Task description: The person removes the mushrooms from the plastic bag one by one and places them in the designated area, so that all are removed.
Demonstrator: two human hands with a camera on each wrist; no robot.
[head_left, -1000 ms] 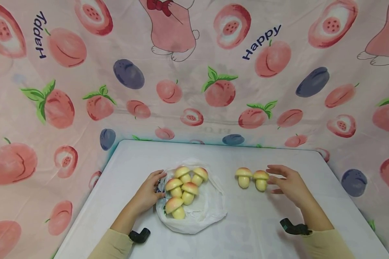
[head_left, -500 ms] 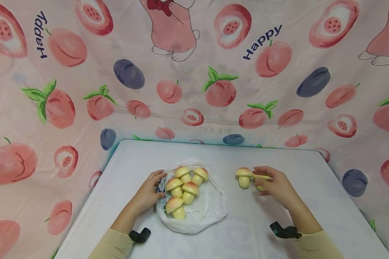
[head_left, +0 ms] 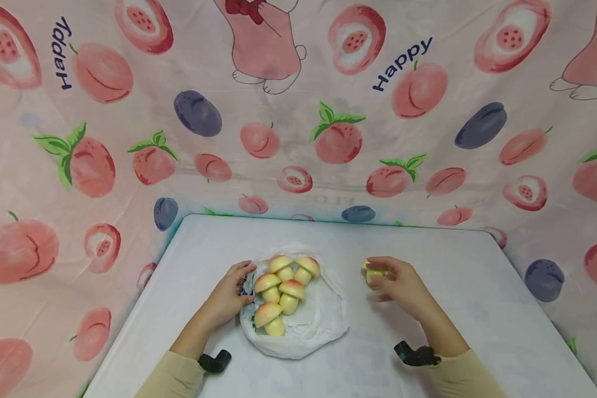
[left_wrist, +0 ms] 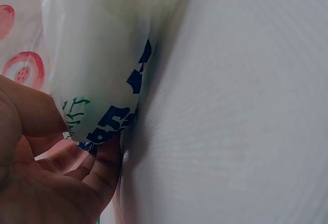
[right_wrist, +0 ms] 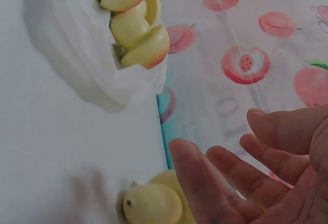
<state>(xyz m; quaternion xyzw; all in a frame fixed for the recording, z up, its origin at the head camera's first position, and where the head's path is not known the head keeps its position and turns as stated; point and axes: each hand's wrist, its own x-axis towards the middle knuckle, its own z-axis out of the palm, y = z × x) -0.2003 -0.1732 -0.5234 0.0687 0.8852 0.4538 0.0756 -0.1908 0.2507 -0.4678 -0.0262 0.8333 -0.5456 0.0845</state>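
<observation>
A white plastic bag lies rolled open on the table, with several yellow toy mushrooms with reddish caps inside. My left hand pinches the bag's left side between thumb and fingers; blue and green print on the bag shows in the left wrist view. To the right of the bag, my right hand hangs in front of the loose toy mushrooms, mostly covering them. In the right wrist view its fingers are spread and relaxed, holding nothing, beside a mushroom.
The white table ends at a back edge against a pink fruit-print cloth, which also hangs at both sides. A black wrist device sits on the left wrist and another on the right.
My right hand has moved left from beside the right loose mushroom until it covers most of both loose mushrooms. The left hand and the bag have stayed still.
</observation>
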